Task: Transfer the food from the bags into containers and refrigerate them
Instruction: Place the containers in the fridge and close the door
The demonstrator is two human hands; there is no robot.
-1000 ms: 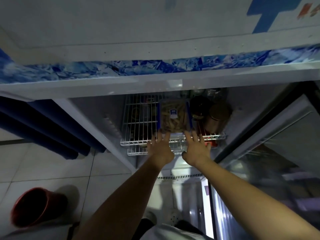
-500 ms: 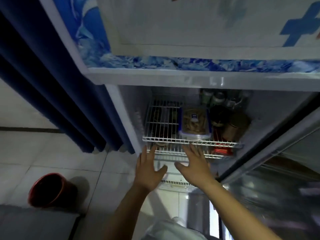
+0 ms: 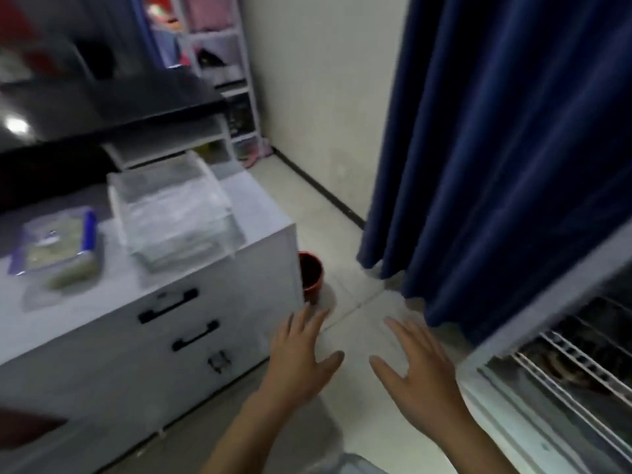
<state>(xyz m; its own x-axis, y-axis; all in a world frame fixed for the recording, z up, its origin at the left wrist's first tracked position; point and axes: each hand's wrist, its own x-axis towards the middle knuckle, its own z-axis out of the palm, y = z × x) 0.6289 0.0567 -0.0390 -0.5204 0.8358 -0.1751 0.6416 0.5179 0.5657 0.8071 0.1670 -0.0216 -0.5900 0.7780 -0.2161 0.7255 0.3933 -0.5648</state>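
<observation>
- Pale tiled floor point(image 3: 345, 241) fills the middle of the view, with a cream wall behind it and a dark blue curtain point(image 3: 506, 148) hanging down to the floor on the right.
- White cabinet point(image 3: 143, 354) with black drawer handles stands on the left; its top serves as the worktop point(image 3: 260, 206).
- Open fridge point(image 3: 533, 340) shows at the lower right corner, its white wire shelf point(image 3: 578, 364) visible; what lies on the shelf is too dark and blurred to name.
- Clear plastic containers point(image 3: 171, 213), stacked, sit on the worktop near its right end.
- Lidded container point(image 3: 61, 251) with blue clips and pale food inside sits on the worktop to the left of the stack, apart from it.
- Red bucket point(image 3: 310, 275) stands on the floor, just beside the cabinet's corner.
- Left hand point(image 3: 299, 360) hangs over the floor in front of the cabinet, grip apart, fingers spread, holding nothing.
- Right hand point(image 3: 417, 374) hangs beside it, nearer the fridge, grip likewise apart and empty.
</observation>
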